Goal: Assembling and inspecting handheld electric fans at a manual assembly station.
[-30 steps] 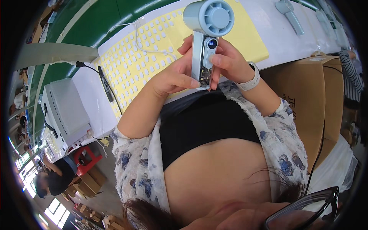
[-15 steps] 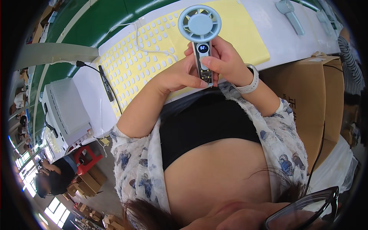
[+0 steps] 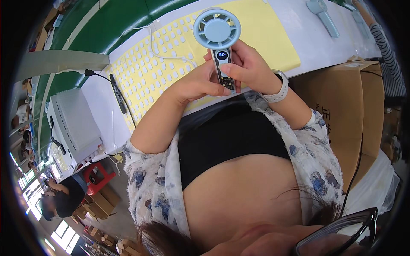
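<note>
Between my two hands I hold a light blue handheld fan (image 3: 217,30) upright over the near edge of the table. Its round head points away from me, and a small lit display shows on the handle, above exposed circuitry near the bottom. My left hand (image 3: 203,81) grips the handle's lower end, thumb along its base. Around the other side wraps my right hand (image 3: 245,64), its thumb pressed on the handle's front below the display. The fingers behind the handle are mostly hidden.
A yellow sheet (image 3: 273,38) with rows of small white oval pieces covers the table, a white cable (image 3: 152,42) across it. Another blue fan (image 3: 323,18) lies at the far right. A cardboard box (image 3: 341,102) stands right; a white case (image 3: 74,123) sits left. A person in striped sleeves is at far right.
The fan, with both hands on it, has shifted slightly left and tilted a little. My grip stays the same. At the far right, the striped sleeve has reached toward the table.
</note>
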`<control>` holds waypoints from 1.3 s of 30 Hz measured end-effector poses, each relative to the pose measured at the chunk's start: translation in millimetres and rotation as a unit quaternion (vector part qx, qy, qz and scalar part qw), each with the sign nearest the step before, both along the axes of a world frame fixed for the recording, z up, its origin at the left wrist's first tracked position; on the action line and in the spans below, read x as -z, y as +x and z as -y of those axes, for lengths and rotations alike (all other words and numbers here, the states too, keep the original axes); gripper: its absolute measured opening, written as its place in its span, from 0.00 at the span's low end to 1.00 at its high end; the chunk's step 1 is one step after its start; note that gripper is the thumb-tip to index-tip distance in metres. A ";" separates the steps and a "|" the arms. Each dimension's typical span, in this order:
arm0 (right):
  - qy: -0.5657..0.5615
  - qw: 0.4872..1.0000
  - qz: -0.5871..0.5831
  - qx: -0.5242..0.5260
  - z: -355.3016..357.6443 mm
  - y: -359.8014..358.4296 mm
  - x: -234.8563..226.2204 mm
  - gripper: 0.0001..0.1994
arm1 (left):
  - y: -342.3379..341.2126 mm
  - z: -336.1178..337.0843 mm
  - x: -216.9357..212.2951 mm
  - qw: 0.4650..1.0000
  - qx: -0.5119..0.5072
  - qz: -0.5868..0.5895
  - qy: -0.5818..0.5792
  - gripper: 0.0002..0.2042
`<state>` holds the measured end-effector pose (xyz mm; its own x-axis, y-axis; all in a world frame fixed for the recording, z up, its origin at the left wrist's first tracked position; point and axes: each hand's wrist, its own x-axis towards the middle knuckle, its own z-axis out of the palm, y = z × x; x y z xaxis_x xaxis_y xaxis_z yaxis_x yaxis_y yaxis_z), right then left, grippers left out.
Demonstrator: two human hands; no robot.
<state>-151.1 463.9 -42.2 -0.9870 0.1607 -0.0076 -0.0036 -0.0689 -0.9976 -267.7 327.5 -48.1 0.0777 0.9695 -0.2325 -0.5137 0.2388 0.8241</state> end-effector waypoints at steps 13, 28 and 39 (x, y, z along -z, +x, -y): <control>0.000 1.000 0.009 -0.027 -11.1 -7.1 1.1 0.24 | 2.5 -3.1 5.5 0.999 -0.022 0.027 0.026 0.26; -0.083 0.995 0.050 -0.038 -17.2 -21.0 15.4 0.25 | 5.3 -11.2 8.3 0.991 -0.106 0.077 0.014 0.21; -0.038 0.998 -0.037 -0.027 -12.1 -20.1 17.2 0.25 | -1.1 -8.7 13.1 0.996 -0.079 0.051 -0.008 0.24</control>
